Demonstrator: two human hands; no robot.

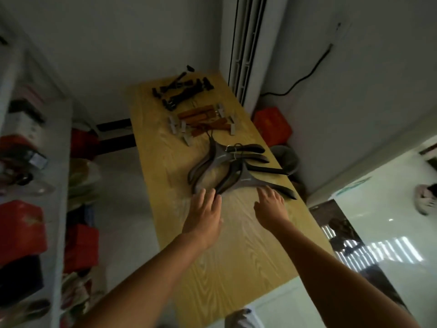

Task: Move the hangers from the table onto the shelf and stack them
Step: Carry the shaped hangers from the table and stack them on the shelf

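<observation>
2 hands are out over the table (236, 256), both wide, fingers straight and spread, holding nothing. The left hand (204, 209) has its fingertips at the near tip of the nearest dark hanger (250, 182). The right hand (270, 204) reaches that hanger's other arm, toward 1 o'clock. I cannot tell whether either hand touches it yet.

3 groups lie on the table. The dark hangers (227, 162) are tangled at 12 o'clock from the hands. The wooden clip hangers (203, 119) lie beyond them and the black clip hangers (182, 91) at the far end. The shelf (62, 197) stands at 9 o'clock, well apart from the table.

The step looks like a 2-handed pick-up. It would go best by closing on both arms of 1 hanger and lifting it level. Its hook may be caught under a neighbour, so it should be eased free before the swing toward 9 o'clock.

A pale mark shows at the hanger's neck, too blurred to read. No other writing is legible.
</observation>
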